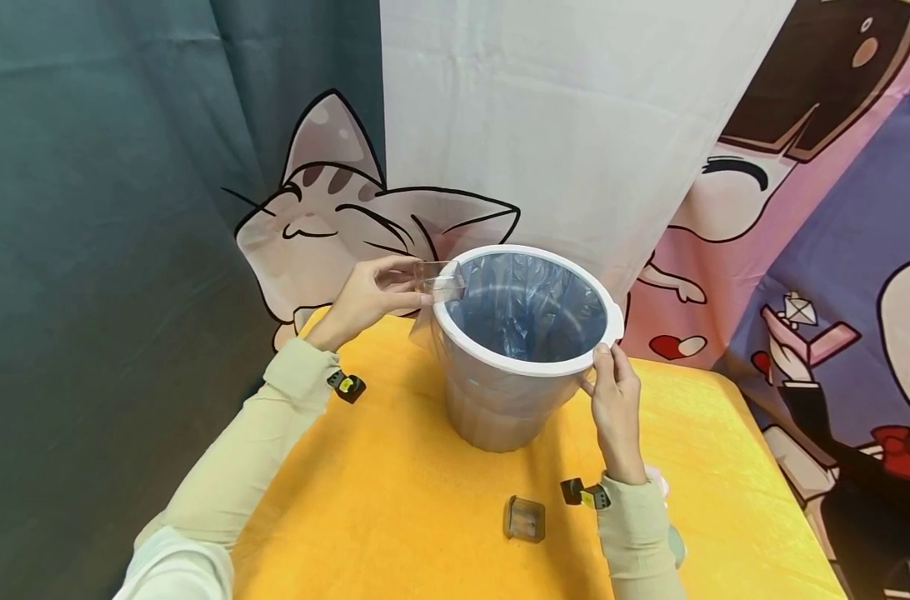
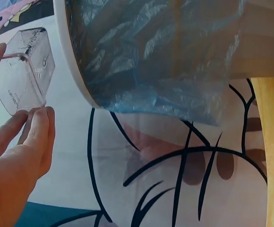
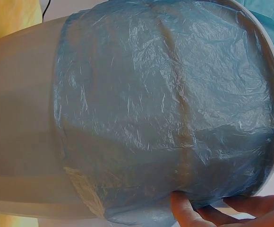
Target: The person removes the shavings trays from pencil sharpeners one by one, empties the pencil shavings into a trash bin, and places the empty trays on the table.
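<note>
A pale bin (image 1: 492,421) with a white rim (image 1: 492,360) stands tilted slightly on the table. It is lined with a thin bluish bag (image 1: 533,312), whose edge folds down over the outside, as the right wrist view shows. My left hand (image 1: 368,296) pinches a small clear plastic box (image 2: 26,71) between thumb and fingertips, beside and overlapping the rim's left side in the head view. On the opposite side, my right hand (image 1: 618,404) grips the bin's rim, thumb on top and fingers tucked under against the bag.
Another small clear box (image 1: 526,518) lies on the yellow tablecloth (image 1: 395,500) in front of the bin. A pale green round thing (image 1: 677,546) is partly hidden by the right sleeve. Printed cloth backdrops (image 1: 575,108) hang close behind the table.
</note>
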The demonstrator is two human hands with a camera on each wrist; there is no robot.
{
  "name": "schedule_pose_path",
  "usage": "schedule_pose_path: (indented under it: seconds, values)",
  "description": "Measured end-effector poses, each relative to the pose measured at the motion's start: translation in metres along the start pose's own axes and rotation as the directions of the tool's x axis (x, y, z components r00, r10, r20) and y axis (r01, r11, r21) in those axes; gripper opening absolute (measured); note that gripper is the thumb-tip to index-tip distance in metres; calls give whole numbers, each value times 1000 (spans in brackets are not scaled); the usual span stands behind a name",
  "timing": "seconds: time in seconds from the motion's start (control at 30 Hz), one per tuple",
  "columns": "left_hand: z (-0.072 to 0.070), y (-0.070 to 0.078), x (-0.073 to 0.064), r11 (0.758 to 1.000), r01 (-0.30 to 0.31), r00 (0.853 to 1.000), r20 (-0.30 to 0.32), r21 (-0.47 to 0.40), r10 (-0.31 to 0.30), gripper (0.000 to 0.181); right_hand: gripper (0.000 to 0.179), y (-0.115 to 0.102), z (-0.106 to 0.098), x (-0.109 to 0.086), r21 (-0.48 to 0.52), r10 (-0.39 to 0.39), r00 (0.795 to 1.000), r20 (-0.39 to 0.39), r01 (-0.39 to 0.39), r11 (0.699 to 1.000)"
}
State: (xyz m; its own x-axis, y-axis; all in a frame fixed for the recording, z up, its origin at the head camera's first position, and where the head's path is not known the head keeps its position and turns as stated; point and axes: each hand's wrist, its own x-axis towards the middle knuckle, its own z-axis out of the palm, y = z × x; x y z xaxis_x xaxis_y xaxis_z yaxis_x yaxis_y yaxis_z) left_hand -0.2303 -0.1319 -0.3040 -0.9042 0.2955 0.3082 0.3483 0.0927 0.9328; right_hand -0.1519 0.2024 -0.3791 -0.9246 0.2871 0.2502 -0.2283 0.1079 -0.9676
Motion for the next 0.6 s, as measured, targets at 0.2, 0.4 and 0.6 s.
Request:
schedule_pose_path:
  seconds: [0.2,0.4,0.6]
  values:
    - [-9,-7,-5,1000,6,1000,-26,3,-6,54,52,0,0,0,-15,1,1000,0,-1,1000]
    - [-16,-11,-9,1000,-7,993,-115,12,9,54,53,0,0,2,-36,18,1000,-10,-19,999]
    - [-22,-15,-15,999,25,983,-185,39,-17,55,53,-1,0,1,-46,26,1000,-13,-27,999]
